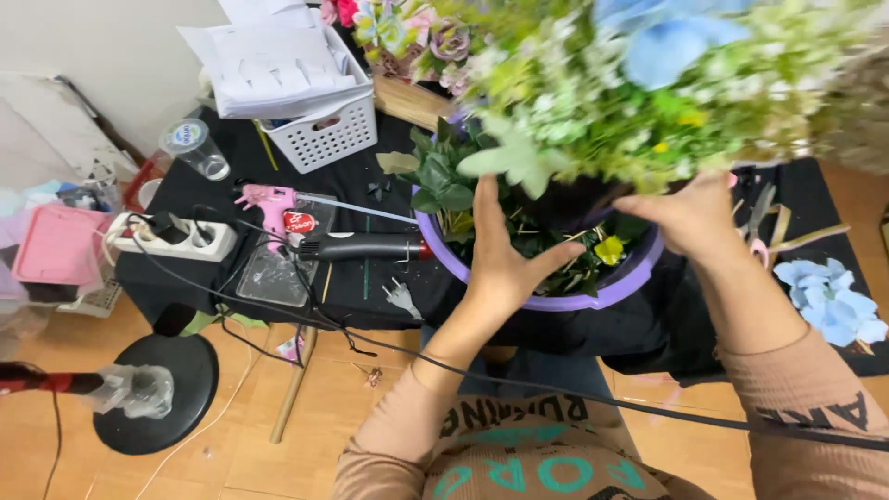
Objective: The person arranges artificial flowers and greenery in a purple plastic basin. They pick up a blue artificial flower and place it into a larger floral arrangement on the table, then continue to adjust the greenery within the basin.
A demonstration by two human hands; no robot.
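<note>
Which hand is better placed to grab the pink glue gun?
Left, probably. The left hand rests on the round purple plastic basin, on the side nearer the pink glue gun lying on the black-covered table. The right hand is under the flower arrangement, farther away.

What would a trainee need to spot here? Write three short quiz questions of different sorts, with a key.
1. True or false: the left hand rests flat inside the purple basin.
2. Which tool lies nearest the power strip? A) pink glue gun B) scissors C) white basket
3. Fill in: the right hand reaches under the flower arrangement at the basin's ____ side.

Key: 1 true, palm down on the leaves. 2 A. 3 right.
</note>
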